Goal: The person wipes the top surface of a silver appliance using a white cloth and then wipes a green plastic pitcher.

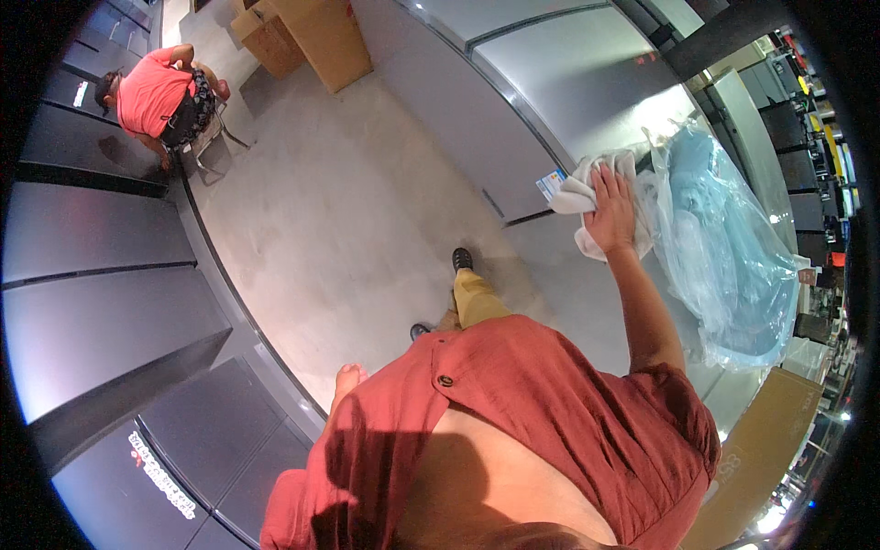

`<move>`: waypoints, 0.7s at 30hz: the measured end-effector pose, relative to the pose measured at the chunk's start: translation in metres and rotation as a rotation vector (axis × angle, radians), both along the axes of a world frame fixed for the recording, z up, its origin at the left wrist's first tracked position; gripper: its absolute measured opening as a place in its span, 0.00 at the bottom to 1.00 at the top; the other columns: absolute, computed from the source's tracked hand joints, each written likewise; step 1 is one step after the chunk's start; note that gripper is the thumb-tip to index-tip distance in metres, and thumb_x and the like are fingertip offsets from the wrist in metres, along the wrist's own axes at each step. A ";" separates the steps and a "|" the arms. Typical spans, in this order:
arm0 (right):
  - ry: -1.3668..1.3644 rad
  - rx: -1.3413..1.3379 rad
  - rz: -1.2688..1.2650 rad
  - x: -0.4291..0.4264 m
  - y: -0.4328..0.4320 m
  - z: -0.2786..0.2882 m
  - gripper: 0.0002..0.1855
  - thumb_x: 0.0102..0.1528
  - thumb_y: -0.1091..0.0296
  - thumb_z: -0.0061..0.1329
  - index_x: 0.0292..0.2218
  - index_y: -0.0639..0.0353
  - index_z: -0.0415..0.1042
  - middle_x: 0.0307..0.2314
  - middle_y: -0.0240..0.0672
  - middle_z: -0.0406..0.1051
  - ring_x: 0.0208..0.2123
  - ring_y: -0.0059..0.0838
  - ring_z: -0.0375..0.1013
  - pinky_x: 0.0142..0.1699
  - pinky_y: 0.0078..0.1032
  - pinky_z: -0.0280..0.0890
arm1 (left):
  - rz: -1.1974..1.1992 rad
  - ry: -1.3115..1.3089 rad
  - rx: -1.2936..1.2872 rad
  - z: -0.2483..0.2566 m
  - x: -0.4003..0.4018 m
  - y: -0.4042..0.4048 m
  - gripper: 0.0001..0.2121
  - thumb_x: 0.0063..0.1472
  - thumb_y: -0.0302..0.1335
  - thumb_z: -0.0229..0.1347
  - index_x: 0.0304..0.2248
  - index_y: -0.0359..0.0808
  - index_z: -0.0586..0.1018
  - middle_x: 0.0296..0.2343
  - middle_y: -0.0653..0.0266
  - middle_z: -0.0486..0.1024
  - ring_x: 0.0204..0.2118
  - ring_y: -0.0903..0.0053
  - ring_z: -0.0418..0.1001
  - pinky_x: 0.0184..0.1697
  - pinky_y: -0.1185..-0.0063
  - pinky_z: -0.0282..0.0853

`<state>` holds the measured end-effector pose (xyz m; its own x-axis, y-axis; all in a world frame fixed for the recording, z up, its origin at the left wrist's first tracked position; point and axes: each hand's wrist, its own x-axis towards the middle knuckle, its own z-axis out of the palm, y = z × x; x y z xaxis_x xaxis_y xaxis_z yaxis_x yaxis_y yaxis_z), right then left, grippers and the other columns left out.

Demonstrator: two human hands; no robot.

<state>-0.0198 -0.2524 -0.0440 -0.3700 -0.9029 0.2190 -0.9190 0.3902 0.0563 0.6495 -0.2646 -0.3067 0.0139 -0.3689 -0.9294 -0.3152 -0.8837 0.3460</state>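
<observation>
My right hand (610, 216) presses on a folded white cloth (577, 196), with its fingers spread over the folds. The cloth lies at the edge of a grey metal counter (550, 75), against its rim. Right beside it sits a pale blue bundle in clear plastic wrapping (729, 254). A small printed label (551, 184) sticks out by the cloth's left side. My left hand (350, 377) hangs low by my left side, mostly hidden by my red shirt; only some fingertips show.
A person in a pink shirt (155, 93) sits on a low metal stool (213, 141) facing the dark cabinets (103, 295) at left. Cardboard boxes (323, 41) stand on the floor at the top. A long cardboard box (763, 447) lies at lower right.
</observation>
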 end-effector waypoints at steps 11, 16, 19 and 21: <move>-0.241 0.117 -0.051 0.018 -0.004 0.022 0.42 0.36 0.73 0.51 0.54 0.63 0.55 0.56 0.47 0.51 0.57 0.52 0.49 0.63 0.46 0.38 | -0.236 -0.205 -0.127 0.079 -0.112 -0.155 0.12 0.59 0.34 0.47 0.40 0.37 0.72 0.29 0.67 0.75 0.29 0.81 0.72 0.29 0.80 0.66; -0.290 0.159 -0.108 0.020 -0.013 0.030 0.39 0.37 0.72 0.50 0.53 0.64 0.56 0.55 0.48 0.51 0.57 0.53 0.49 0.63 0.48 0.38 | -0.248 -0.039 -0.277 0.138 -0.230 -0.215 0.12 0.61 0.32 0.45 0.42 0.36 0.72 0.32 0.65 0.76 0.33 0.80 0.73 0.36 0.81 0.66; -0.256 0.055 -0.114 0.020 -0.013 0.016 0.38 0.37 0.72 0.49 0.53 0.63 0.57 0.55 0.47 0.52 0.57 0.53 0.49 0.62 0.49 0.38 | -0.388 0.026 -0.379 0.122 -0.234 -0.228 0.12 0.62 0.31 0.44 0.40 0.34 0.72 0.32 0.63 0.76 0.33 0.79 0.73 0.37 0.81 0.67; -0.269 0.029 -0.140 0.024 -0.017 0.015 0.37 0.38 0.73 0.47 0.53 0.63 0.56 0.56 0.46 0.52 0.57 0.53 0.49 0.62 0.49 0.38 | -0.475 0.041 -0.411 0.104 -0.224 -0.233 0.11 0.62 0.30 0.44 0.40 0.33 0.73 0.32 0.63 0.76 0.33 0.79 0.73 0.37 0.81 0.67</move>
<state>0.0047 -0.2692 -0.0285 -0.5323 -0.8435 0.0717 -0.8399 0.5158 -0.1688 0.4258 -0.4976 -0.2032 -0.2717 -0.6535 -0.7065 -0.6197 -0.4428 0.6480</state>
